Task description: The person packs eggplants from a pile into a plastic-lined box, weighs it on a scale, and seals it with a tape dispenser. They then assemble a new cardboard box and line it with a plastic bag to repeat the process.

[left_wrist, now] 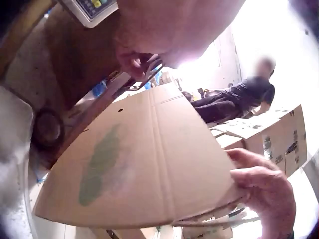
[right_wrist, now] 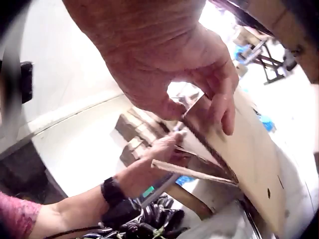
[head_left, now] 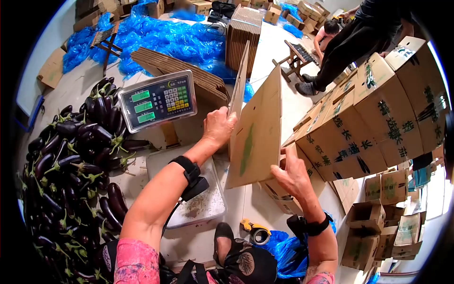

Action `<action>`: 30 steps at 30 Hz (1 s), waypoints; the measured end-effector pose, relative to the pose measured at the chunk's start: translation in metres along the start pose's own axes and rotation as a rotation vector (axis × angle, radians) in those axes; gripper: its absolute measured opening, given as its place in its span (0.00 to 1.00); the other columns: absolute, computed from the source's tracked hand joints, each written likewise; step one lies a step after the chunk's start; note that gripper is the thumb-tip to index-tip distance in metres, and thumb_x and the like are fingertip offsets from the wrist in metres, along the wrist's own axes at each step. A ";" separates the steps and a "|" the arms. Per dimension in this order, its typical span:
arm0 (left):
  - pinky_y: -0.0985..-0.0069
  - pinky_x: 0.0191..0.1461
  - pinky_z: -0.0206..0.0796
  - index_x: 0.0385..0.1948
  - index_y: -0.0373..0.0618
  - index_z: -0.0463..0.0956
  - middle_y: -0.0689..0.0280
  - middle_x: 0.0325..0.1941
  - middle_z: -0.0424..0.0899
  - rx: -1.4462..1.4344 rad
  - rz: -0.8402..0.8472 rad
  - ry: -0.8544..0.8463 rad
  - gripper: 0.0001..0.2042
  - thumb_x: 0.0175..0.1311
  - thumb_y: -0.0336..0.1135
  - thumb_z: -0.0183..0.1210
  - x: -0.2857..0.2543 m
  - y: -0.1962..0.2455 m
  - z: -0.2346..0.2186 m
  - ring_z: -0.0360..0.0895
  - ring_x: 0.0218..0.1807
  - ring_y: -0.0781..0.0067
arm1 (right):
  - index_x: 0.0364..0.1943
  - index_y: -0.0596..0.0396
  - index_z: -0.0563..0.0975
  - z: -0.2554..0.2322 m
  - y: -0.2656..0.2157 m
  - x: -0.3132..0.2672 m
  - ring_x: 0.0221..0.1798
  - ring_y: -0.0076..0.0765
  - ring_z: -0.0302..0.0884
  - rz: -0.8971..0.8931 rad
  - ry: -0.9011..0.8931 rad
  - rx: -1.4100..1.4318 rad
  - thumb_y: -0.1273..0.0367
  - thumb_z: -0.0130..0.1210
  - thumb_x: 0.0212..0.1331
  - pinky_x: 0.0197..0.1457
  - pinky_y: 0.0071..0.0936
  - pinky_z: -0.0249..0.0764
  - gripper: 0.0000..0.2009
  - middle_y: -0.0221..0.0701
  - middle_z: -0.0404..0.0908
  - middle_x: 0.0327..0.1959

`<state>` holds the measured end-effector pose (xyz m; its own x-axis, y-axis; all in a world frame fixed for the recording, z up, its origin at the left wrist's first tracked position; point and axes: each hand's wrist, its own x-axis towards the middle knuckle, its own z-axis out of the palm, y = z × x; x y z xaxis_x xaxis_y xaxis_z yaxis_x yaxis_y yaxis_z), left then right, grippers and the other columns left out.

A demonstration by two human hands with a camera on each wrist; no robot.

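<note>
A partly unfolded cardboard box [head_left: 259, 130] with a green print on its side stands tilted between both hands. My left hand [head_left: 219, 128] grips the edge of its far panel beside the scale display. At the near right edge my right hand [head_left: 294, 174] pinches the cardboard, with the thumb on one face and the fingers on the other, as the right wrist view shows [right_wrist: 209, 84]. Beneath the left forearm lies the scale's metal platform [head_left: 208, 208], speckled with dirt. The scale display [head_left: 158, 100] shows lit green readouts.
A large heap of eggplants [head_left: 71, 170] covers the floor at left. Packed printed boxes [head_left: 359, 123] line the right. Flat cardboard [head_left: 243, 38] and blue plastic [head_left: 165, 47] lie ahead. A tape dispenser [head_left: 257, 232] sits near my foot; another person [head_left: 354, 42] stands beyond.
</note>
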<state>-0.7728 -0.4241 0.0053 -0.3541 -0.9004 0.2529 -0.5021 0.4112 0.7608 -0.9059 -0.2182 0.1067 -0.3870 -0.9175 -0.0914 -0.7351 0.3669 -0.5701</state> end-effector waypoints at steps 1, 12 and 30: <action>0.47 0.45 0.68 0.34 0.39 0.75 0.46 0.34 0.82 0.009 -0.049 -0.068 0.16 0.63 0.45 0.57 -0.001 -0.003 -0.002 0.79 0.41 0.38 | 0.54 0.70 0.70 0.001 0.006 0.004 0.33 0.56 0.82 0.057 0.013 0.059 0.60 0.56 0.54 0.42 0.42 0.77 0.28 0.53 0.80 0.24; 0.64 0.52 0.74 0.49 0.38 0.79 0.51 0.43 0.87 0.147 0.133 -0.425 0.23 0.58 0.47 0.61 -0.029 -0.030 -0.103 0.85 0.46 0.55 | 0.44 0.63 0.81 0.027 0.079 0.034 0.31 0.25 0.79 -0.001 0.241 0.336 0.67 0.57 0.56 0.37 0.28 0.76 0.15 0.34 0.85 0.29; 0.75 0.51 0.73 0.61 0.40 0.70 0.61 0.50 0.79 -0.523 -0.301 -0.258 0.30 0.71 0.57 0.53 -0.153 -0.018 -0.342 0.78 0.49 0.72 | 0.49 0.67 0.76 -0.041 -0.156 -0.246 0.36 0.26 0.78 -0.327 -0.034 0.130 0.71 0.56 0.61 0.40 0.28 0.74 0.15 0.41 0.83 0.32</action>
<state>-0.4402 -0.3419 0.1573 -0.4688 -0.8754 -0.1182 -0.1817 -0.0354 0.9827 -0.7188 -0.0432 0.2513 -0.1221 -0.9887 0.0873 -0.7391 0.0318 -0.6728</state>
